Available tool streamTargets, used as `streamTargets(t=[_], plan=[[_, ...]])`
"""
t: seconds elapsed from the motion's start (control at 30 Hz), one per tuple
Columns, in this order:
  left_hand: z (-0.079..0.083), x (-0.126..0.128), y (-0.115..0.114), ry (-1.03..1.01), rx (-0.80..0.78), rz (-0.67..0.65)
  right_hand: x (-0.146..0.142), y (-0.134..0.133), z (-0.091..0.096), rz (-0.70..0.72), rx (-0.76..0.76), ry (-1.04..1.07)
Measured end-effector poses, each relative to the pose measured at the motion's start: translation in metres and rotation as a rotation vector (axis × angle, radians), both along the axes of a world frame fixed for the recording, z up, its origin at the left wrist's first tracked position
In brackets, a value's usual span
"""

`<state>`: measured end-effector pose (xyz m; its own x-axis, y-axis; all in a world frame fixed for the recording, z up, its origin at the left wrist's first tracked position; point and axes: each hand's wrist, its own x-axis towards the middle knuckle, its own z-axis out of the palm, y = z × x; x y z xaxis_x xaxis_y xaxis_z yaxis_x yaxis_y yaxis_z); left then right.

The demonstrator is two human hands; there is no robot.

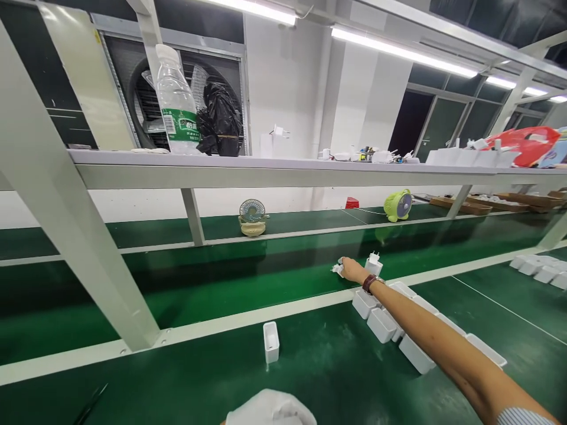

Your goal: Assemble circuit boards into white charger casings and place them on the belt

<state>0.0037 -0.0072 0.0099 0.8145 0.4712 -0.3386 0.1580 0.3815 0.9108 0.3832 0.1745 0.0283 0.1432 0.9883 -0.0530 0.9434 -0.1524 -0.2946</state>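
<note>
White plug part (337, 270) pinched in grip of right hand (353, 270) over green belt (266, 271), prong end seemingly left clear. Left hand (272, 408) gloved, grip can't be told. White casings (381, 324) bunched by rail (310, 308), probably for easy reach.

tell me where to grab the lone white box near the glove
Probably best across its two long walls, coming from the near side with the gloved left hand. The box stands alone, open side up, with a short end turned toward that hand, so both long walls look free for the grip.
</note>
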Motion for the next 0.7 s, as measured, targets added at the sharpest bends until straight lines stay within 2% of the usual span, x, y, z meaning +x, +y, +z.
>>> streamTargets(t=[0.1, 0.2, 0.3, 0.43, 0.53, 0.63, 0.7], plan=[[0.000, -0.002, -0.001, 0.008, 0.022, 0.010, -0.008, -0.002, 0.003, 0.086, 0.064, 0.137], [-0.001, 0.001, -0.010, -0.030, -0.062, 0.021, -0.027, -0.024, -0.002, 0.209, 0.092, 0.280], [-0.006, 0.007, -0.018, -0.151, -0.213, 0.052, -0.055, -0.070, -0.013, 0.355, 0.064, 0.409], [-0.011, 0.010, -0.021, -0.203, -0.241, 0.051, -0.079, -0.148, -0.017, 0.534, -0.028, 0.516], [-0.010, 0.009, -0.020, -0.186, -0.210, 0.040, -0.077, -0.191, -0.006, 0.688, -0.038, 0.401], [-0.009, 0.008, -0.019, -0.174, -0.186, 0.029, -0.072, -0.210, 0.001, 0.675, 0.103, 0.226], [-0.009, 0.009, -0.019, -0.171, -0.168, 0.022, -0.075, -0.212, 0.000, 0.651, 0.179, 0.212]])
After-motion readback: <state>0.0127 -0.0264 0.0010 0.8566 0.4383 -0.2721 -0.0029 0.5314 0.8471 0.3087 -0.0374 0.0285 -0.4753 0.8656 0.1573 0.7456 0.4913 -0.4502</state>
